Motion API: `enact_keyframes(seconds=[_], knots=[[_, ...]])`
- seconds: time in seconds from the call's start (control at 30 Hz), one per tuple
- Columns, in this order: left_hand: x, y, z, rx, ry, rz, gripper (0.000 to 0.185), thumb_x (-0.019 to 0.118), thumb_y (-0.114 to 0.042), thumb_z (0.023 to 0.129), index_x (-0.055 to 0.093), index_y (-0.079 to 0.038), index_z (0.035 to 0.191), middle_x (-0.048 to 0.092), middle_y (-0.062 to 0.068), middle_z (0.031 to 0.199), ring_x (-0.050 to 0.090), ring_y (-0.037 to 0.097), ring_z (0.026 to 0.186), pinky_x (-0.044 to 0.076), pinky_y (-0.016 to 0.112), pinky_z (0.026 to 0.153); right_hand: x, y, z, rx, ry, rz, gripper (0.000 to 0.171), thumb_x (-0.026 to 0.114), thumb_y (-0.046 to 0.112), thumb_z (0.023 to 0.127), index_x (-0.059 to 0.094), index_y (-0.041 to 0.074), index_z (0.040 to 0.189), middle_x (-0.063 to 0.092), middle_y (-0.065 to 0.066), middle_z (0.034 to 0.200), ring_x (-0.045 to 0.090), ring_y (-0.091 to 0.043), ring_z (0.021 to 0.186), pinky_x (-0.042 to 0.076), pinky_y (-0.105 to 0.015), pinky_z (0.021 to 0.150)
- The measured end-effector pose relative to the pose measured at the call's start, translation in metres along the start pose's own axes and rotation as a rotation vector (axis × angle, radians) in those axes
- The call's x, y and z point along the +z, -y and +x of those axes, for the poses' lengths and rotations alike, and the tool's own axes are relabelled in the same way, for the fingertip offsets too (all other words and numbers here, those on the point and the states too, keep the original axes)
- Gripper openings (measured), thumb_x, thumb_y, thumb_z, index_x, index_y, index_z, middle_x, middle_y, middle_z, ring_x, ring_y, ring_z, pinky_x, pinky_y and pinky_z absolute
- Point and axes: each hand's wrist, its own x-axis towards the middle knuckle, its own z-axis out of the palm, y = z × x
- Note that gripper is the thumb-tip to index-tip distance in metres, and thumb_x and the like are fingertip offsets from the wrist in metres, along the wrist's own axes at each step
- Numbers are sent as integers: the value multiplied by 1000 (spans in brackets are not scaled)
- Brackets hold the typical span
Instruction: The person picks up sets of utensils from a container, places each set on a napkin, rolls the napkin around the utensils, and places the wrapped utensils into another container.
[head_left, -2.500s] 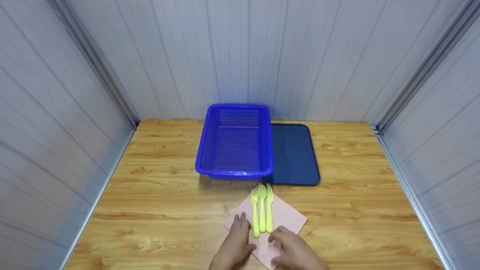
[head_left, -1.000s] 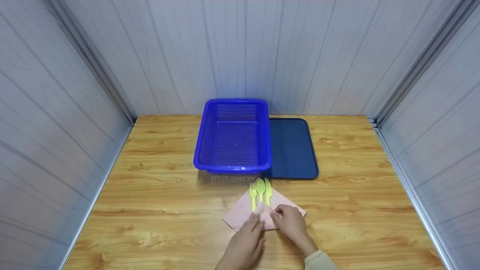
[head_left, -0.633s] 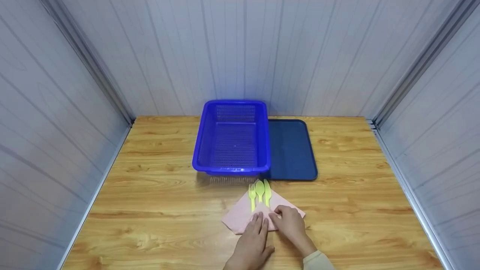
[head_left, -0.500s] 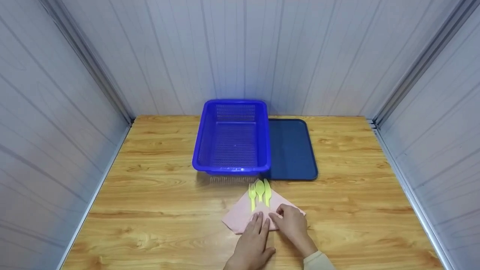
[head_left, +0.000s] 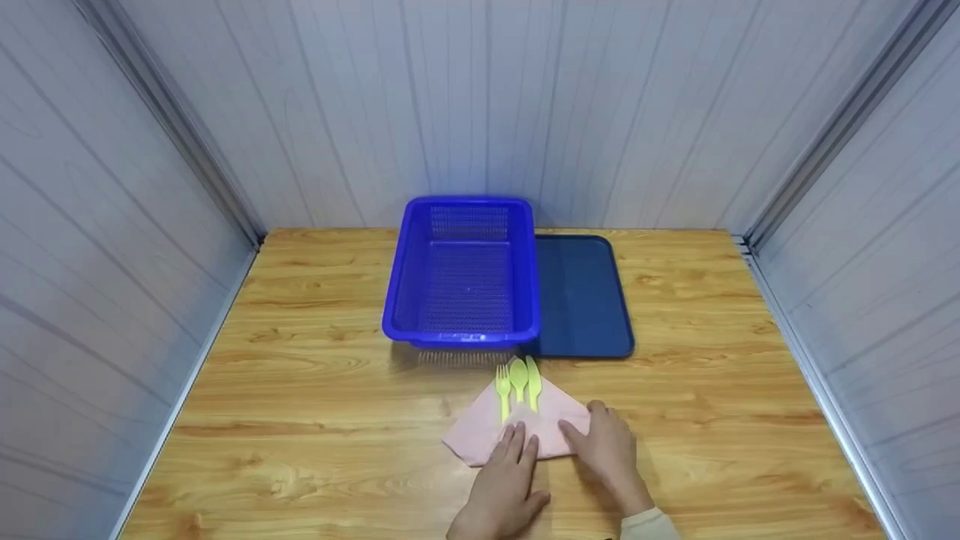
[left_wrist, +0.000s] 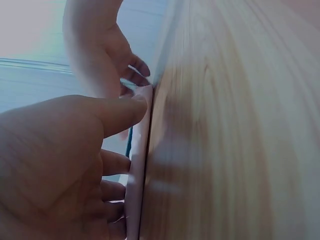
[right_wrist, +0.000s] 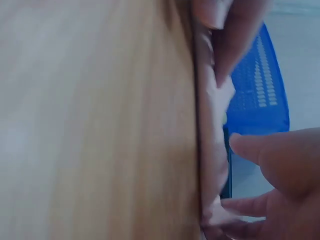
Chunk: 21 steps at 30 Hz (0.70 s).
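A pink napkin (head_left: pixel 477 430) lies on the table with its near corner folded up over the handles of a yellow fork (head_left: pixel 503 384), spoon (head_left: pixel 519 376) and knife (head_left: pixel 534 381). Their heads stick out above the fold. My left hand (head_left: pixel 501 489) rests on the folded part with its fingers straight. At the napkin's right corner is my right hand (head_left: pixel 609 453), thumb and fingers spread apart. In the right wrist view, the right fingertips (right_wrist: pixel 245 206) touch the napkin's edge (right_wrist: pixel 212 145) while the thumb hovers off it.
Beyond the napkin stands a blue plastic basket (head_left: pixel 469 339), with no contents visible. To its right lies a dark blue tray (head_left: pixel 585 300), partly hidden by the basket. Pale panelled walls (head_left: pixel 480 97) enclose the wooden table (head_left: pixel 315 420) at the back and sides.
The napkin's near corner has been folded up over the cutlery handles. My right hand has let go of the fold and moved right to the napkin's corner. My left hand stays on the fold.
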Motion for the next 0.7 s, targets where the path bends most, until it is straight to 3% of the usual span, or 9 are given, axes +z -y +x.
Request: enact_keyframes(seconds=[0.17,0.3,0.43,0.57,0.7], knots=[[0,-1,1,-19,25,4,77,63,-46,90,38,1,146,28,25,153,23,38,142,25,44,114,-11,-11,3,96,96,286,58,83,25,77,50,-8,112,61,-19,98,59,-32,92,49,-47,80],[1,-1,1,-23,37,8,77,64,-46,90,39,0,146,28,24,153,23,37,142,25,43,114,-12,-16,0,105,139,358,64,88,22,69,53,-12,111,63,-16,97,59,-28,90,49,-43,80],[1,-1,3,-33,27,11,75,66,-43,89,40,-1,146,29,23,153,24,35,142,25,42,114,-9,-11,-7,16,152,315,46,88,21,68,64,-6,97,63,-7,85,58,-20,79,50,-37,72],[0,-1,4,-38,6,21,74,66,-43,89,42,-2,145,30,22,153,25,34,142,26,41,113,-3,2,-12,-101,128,321,19,79,14,77,63,4,83,56,0,75,51,-15,72,45,-32,64],[-2,0,3,-30,-7,37,73,66,-41,88,43,-1,145,33,22,152,27,34,141,26,40,113,6,17,-17,-219,107,332,12,72,10,86,61,11,80,62,1,80,52,-12,73,46,-28,65]])
